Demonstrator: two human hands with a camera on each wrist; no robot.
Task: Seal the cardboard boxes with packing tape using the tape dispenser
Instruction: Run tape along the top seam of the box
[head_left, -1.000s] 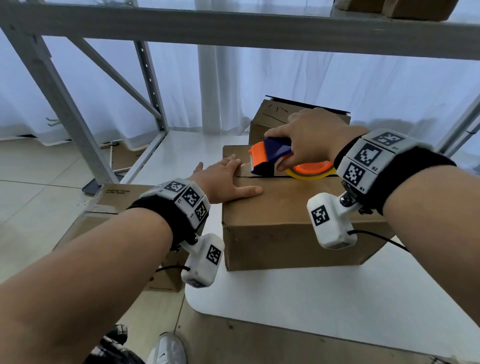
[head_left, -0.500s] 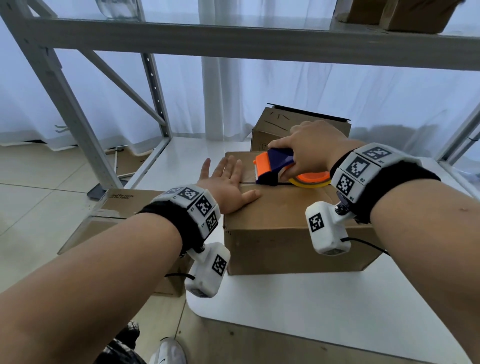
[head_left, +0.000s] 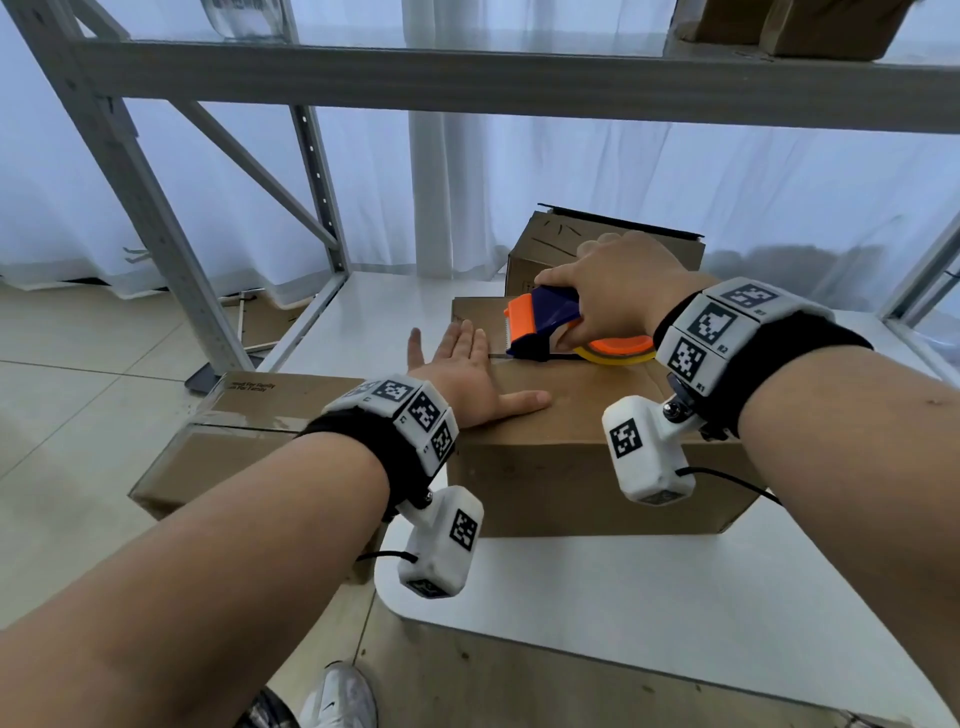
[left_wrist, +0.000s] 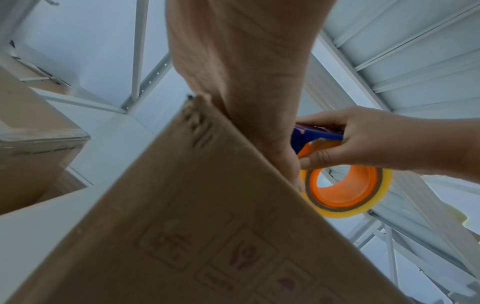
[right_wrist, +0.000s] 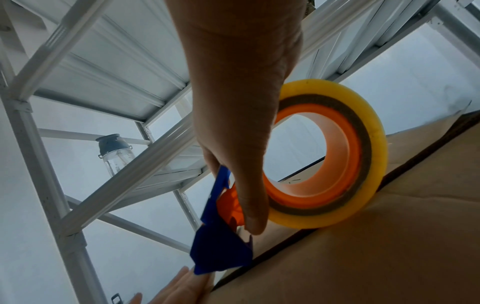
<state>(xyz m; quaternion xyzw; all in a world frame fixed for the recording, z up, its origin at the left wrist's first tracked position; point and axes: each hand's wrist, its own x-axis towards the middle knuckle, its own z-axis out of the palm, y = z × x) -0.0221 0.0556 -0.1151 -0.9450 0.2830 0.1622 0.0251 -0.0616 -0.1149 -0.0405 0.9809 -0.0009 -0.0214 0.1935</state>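
A closed cardboard box (head_left: 561, 452) stands on the white shelf board (head_left: 649, 623). My left hand (head_left: 467, 374) lies flat on the box's top left part, fingers straight and spread, thumb pointing right. My right hand (head_left: 618, 291) grips the blue and orange tape dispenser (head_left: 545, 322) over the box's centre seam, its front end just right of my left fingers. The yellowish tape roll (right_wrist: 335, 156) with its orange core (left_wrist: 342, 185) rests on the box top (right_wrist: 389, 246). In the left wrist view the box side (left_wrist: 194, 236) fills the lower half.
A second cardboard box (head_left: 550, 249) stands behind the first. Another taped box (head_left: 234, 431) sits lower at the left, on the tiled floor. Grey metal rack posts (head_left: 130, 171) and a beam (head_left: 467, 78) frame the shelf. A bottle (right_wrist: 115, 156) stands on an upper shelf.
My left hand slid towards the box's left edge and its fingers straightened and spread. The right hand with the dispenser stayed over the seam, shifting slightly.
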